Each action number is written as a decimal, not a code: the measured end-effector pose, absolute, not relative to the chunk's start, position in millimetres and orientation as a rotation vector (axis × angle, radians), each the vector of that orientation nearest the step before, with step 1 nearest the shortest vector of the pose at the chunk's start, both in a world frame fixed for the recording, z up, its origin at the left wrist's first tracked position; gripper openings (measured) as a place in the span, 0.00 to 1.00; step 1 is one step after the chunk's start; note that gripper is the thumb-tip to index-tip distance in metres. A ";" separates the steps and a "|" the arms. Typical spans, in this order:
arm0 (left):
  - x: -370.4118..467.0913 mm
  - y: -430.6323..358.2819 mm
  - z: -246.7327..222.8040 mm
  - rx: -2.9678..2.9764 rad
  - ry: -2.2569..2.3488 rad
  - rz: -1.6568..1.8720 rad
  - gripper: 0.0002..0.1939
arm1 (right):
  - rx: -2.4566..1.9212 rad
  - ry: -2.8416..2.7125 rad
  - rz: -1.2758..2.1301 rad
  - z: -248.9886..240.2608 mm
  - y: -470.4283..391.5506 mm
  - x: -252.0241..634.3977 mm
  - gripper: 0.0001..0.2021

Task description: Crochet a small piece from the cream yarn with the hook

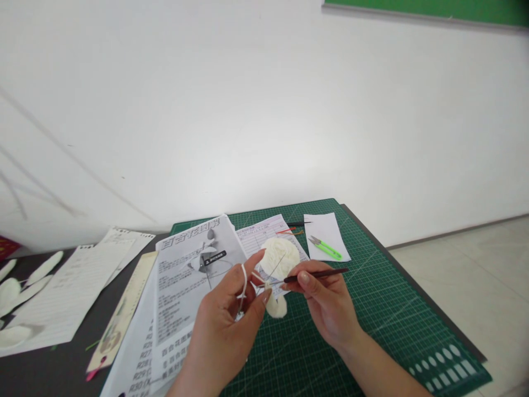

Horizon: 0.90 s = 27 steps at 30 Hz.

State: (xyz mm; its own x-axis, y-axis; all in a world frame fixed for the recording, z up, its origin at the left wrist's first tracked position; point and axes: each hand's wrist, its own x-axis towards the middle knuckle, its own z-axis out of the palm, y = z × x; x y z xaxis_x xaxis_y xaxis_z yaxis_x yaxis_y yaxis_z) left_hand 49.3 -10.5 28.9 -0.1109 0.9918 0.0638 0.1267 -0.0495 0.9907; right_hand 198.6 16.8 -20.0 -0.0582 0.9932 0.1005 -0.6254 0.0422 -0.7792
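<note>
Between thumb and fingers, my left hand (231, 314) pinches a small white crochet piece (276, 305), and a strand of white yarn (243, 281) loops over its index finger. My right hand (326, 300) is closed on a crochet hook (320, 274) with a dark handle, whose thin metal shaft reaches left to the stitches at my left fingertips. Whether the hook's tip sits inside a loop is too small to tell. Just behind both hands lies a ball of white yarn (281, 255). A thin wire-like line crosses in front of the ball.
A green cutting mat (372, 309) covers the table, with printed sheets (182, 298) at left. Lime-green thread snips (326, 248) rest on white paper (336, 223) at back right. A ruler (124, 309), handwritten pages (78, 292) and white petal-shaped pieces (45, 267) lie further left.
</note>
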 end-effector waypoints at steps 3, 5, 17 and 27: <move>55.7 -11.3 29.0 1.178 1.382 1.359 0.23 | -0.601 -0.879 1.420 -21.8 13.2 198.2 0.03; 60.3 -12.1 29.0 1.156 1.394 1.405 0.23 | -0.598 -0.939 1.364 -22.8 10.8 198.0 0.04; 56.9 -12.5 34.1 1.046 1.283 1.307 0.22 | -0.593 -0.619 1.690 -14.9 21.1 197.2 0.07; 48.1 -13.9 43.8 1.071 1.288 1.074 0.24 | -0.607 -0.901 1.511 -9.3 21.8 209.1 0.05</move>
